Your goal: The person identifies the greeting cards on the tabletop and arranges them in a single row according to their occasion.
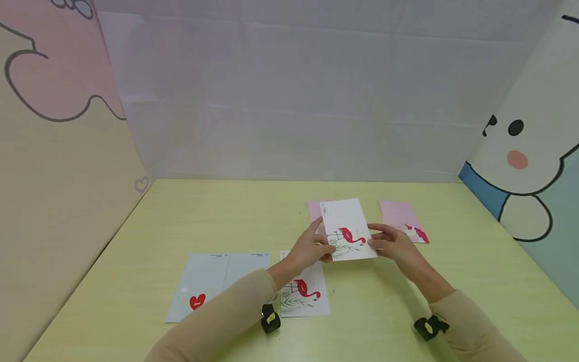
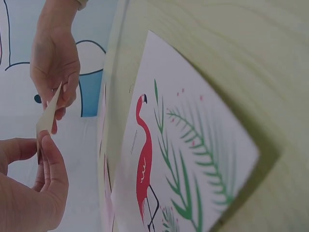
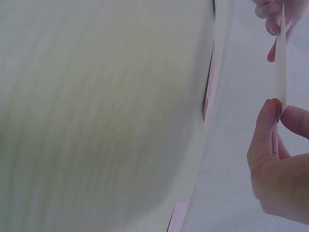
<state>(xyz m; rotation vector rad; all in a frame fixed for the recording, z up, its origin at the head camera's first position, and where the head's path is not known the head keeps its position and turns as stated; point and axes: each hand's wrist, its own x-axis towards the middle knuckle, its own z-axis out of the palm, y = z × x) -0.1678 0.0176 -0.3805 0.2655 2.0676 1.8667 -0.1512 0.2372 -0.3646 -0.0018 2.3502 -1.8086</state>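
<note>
The left hand (image 1: 310, 247) and right hand (image 1: 399, 246) pinch one flamingo card (image 1: 346, 216) by opposite edges, raised above the table (image 1: 226, 216). There lie one matching card (image 1: 309, 306), two pink cards (image 1: 398, 213) and blue paper (image 1: 208, 276), sheet count unclear.

Written marks: several seen, no word or number legible.
Raised flamingo card (image 1: 347, 221): small dark script (image 1: 325, 208) at far-left corner, too small to read. Pale blue sheet (image 1: 203, 274), toward the left edge of the table (image 1: 203, 216): similar script at the far edge of each of two panels, illegible; near its near edge, red heart (image 1: 197, 301) bearing a yellow tick-like mark. Second flamingo card (image 1: 305, 301), lying just right of the sheet: left wrist view gives a faint line of marks (image 2: 134, 141) beside the printed bird (image 2: 144, 164), unreadable. Left wrist device (image 1: 271, 320), right wrist device (image 1: 427, 328): yellow emblem on each, form unclear. Left wall (image 1: 68, 201), by the table's far-left corner: outlined heart (image 1: 141, 184).
</note>
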